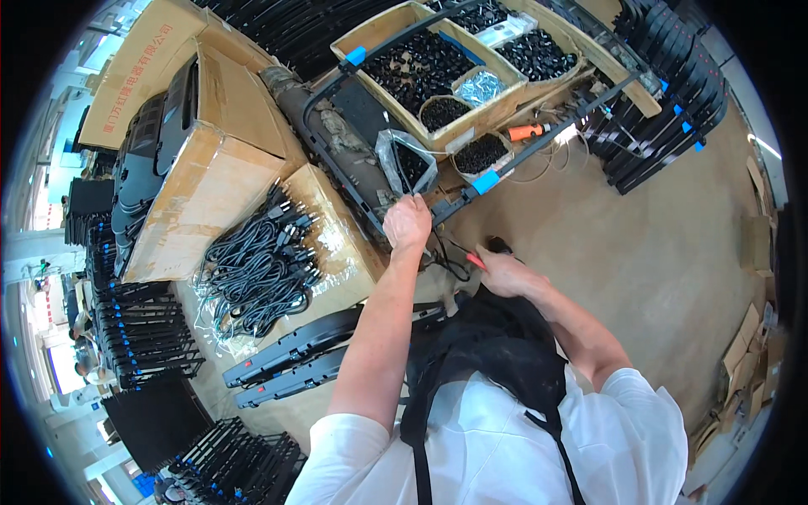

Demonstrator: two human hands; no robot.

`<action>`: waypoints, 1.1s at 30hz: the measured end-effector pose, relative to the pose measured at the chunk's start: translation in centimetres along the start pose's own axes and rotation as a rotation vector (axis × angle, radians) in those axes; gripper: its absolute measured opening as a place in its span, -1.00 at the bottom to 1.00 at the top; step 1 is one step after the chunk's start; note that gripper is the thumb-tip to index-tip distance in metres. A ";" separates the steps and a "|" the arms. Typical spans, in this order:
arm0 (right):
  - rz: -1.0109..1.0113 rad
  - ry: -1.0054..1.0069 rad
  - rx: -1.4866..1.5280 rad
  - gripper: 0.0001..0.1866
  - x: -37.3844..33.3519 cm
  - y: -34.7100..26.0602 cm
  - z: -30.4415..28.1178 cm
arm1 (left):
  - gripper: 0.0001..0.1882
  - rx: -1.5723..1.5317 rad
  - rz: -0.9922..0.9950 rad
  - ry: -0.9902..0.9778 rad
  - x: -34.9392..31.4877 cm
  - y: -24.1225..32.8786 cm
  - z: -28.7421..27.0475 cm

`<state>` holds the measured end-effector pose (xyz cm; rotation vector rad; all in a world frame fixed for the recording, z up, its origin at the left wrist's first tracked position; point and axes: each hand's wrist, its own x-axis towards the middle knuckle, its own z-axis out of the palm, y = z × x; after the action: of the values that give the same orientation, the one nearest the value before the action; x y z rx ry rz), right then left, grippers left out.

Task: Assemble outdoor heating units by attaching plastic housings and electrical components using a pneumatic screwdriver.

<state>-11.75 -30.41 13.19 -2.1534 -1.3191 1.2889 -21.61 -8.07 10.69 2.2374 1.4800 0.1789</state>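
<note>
My left hand (407, 222) is closed at the near end of a black metal frame (589, 108). What its fingers hold is hidden; a thin dark strand rises from it. To its right, my right hand (509, 273) grips a red-handled tool (476, 262) whose tip points towards the left hand. The tool's working end is too small to tell its kind. A black cable (454, 268) hangs between the hands. Just beyond my left hand, a clear plastic bag (390, 156) holds small black parts. Blue tape (486, 182) is wrapped around the frame's right tube.
Divided cardboard trays (358, 38) of black parts and silver screws stand beyond. An orange power tool (528, 132) lies right of them. Bundled black cables (261, 261) rest on a carton at left, beside a large open box (210, 181). Black frames (665, 93) are stacked far right.
</note>
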 end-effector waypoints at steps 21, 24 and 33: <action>0.487 -0.049 1.259 -0.82 27.9 16.0 5.6 | -0.80 -0.055 0.109 1.062 13.8 -2.7 -33.6; 0.483 -0.415 1.162 -0.61 25.5 14.3 2.3 | -0.54 0.210 -0.157 0.968 18.8 -7.3 -43.0; 0.409 -0.340 0.792 -0.66 15.2 22.5 -10.4 | 0.36 0.249 -0.608 0.242 31.2 -12.0 -46.5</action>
<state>11.85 -27.83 -3.65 -1.6965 -0.3113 1.9720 -34.79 37.52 42.67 1.8731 2.3494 0.0742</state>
